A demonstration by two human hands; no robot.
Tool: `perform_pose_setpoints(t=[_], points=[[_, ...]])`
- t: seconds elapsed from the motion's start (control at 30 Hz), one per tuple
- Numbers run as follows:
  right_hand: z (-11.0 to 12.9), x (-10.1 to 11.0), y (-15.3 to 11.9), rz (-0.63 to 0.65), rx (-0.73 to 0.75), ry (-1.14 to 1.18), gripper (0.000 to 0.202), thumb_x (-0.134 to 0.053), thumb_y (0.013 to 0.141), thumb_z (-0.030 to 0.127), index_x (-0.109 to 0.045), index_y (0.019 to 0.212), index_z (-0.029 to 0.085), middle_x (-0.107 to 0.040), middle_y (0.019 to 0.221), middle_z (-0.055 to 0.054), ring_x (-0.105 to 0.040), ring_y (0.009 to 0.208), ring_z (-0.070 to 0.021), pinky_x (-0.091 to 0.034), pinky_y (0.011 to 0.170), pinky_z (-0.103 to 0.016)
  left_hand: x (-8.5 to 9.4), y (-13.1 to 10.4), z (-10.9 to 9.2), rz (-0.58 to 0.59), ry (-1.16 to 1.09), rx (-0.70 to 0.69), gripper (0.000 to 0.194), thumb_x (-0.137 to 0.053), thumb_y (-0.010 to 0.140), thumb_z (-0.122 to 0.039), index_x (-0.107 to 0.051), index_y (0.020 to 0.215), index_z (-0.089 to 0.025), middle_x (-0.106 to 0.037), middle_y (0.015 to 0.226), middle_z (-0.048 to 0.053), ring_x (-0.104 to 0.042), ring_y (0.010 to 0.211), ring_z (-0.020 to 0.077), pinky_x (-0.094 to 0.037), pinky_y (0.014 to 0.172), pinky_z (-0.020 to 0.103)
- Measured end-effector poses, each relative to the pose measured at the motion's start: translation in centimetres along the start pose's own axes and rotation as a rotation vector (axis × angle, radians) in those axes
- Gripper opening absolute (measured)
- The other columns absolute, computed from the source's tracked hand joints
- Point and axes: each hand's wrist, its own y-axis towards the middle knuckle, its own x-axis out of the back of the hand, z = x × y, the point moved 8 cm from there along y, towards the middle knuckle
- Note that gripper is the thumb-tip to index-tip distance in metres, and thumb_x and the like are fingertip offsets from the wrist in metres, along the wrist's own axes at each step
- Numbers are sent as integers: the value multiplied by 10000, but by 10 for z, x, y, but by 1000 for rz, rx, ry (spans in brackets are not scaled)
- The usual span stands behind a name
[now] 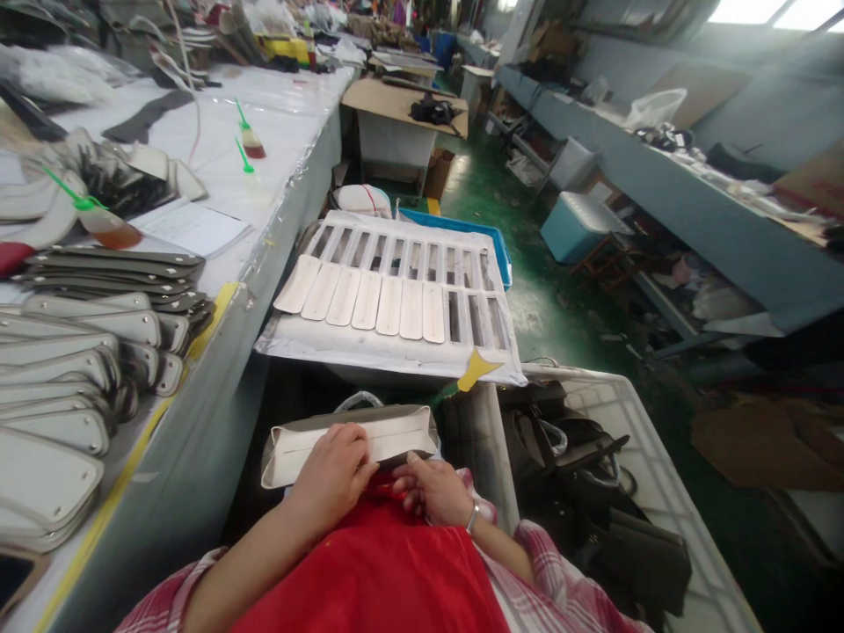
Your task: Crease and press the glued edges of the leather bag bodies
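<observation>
A dark bag (pixel 412 428) lies in front of me against the red apron, its long cream-white bottom facing up. My left hand (pixel 335 470) rests over the middle of that bottom, fingers bent and closed about its near side. Along the near edge, further right, my right hand (pixel 439 491) grips the bag with the thumb on top and curled fingers partly hidden below. Just beyond, a white slotted rack (pixel 396 352) bears a row of cream rounded panels (pixel 366 299). A yellow spreader (pixel 478 369) stands at the rack's near right edge.
The table on my left carries stacked grey-white panels (pixel 53 466), dark strips (pixel 119 268), paper (pixel 198 227) and glue bottles (pixel 109 229). To my right, a pale crate (pixel 613 396) holds several dark bags (pixel 633 545). A blue bin (pixel 502 255) sits behind the rack.
</observation>
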Motion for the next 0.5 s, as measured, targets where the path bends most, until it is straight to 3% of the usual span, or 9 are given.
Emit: perform_pose_setpoints(t=[0.5], points=[[7, -16, 7, 10, 25, -192, 406, -438, 826, 460, -578, 745, 88, -643, 624, -65, -498, 371, -64, -259, 340, -170, -2, 15, 3, 65, 132, 105, 174, -425, 808, -228, -574, 746, -164, -530, 908, 69, -461, 887, 217, -396, 788, 352]])
